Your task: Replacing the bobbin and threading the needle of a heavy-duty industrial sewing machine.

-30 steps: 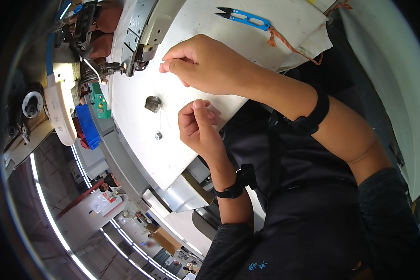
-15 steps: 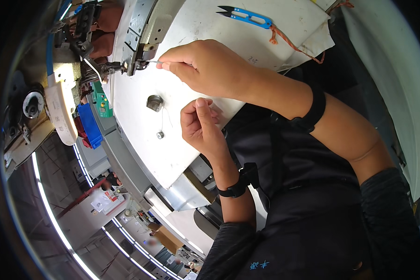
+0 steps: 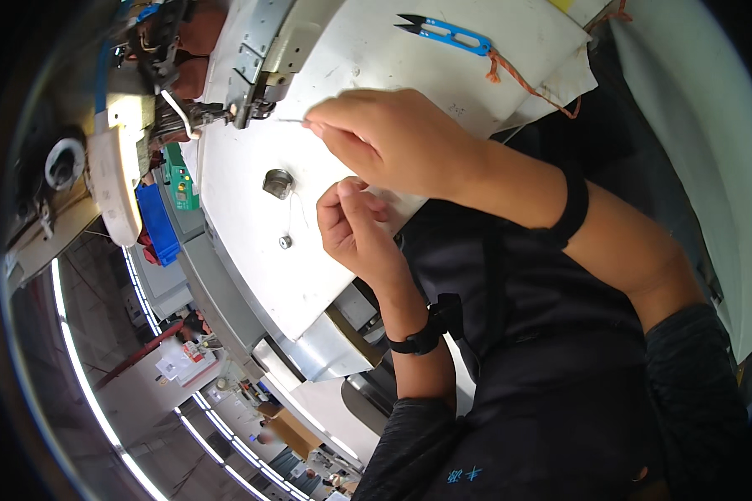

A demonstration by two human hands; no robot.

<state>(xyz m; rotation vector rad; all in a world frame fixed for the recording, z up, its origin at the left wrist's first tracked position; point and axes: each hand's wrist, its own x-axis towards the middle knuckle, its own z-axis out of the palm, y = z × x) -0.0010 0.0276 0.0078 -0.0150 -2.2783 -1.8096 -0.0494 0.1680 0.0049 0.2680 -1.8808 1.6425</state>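
The metal machine arm (image 3: pixel 263 63) lies up-left of the right hand (image 3: pixel 409 138), the nearer one; the left hand (image 3: pixel 359 232) is curled (contents, I cannot tell). The right's pinched thin sliver (image 3: pixel 290 121) points left, toward the arm's end.

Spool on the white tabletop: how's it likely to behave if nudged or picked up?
Might roll: the spool has a round outline, though whether it sits on edge or flat is unclear. Probably stiff and a bit slippery, given its metallic sheen. A push may drag or unwind thread, since a fine strand runs from it toward the metal case.
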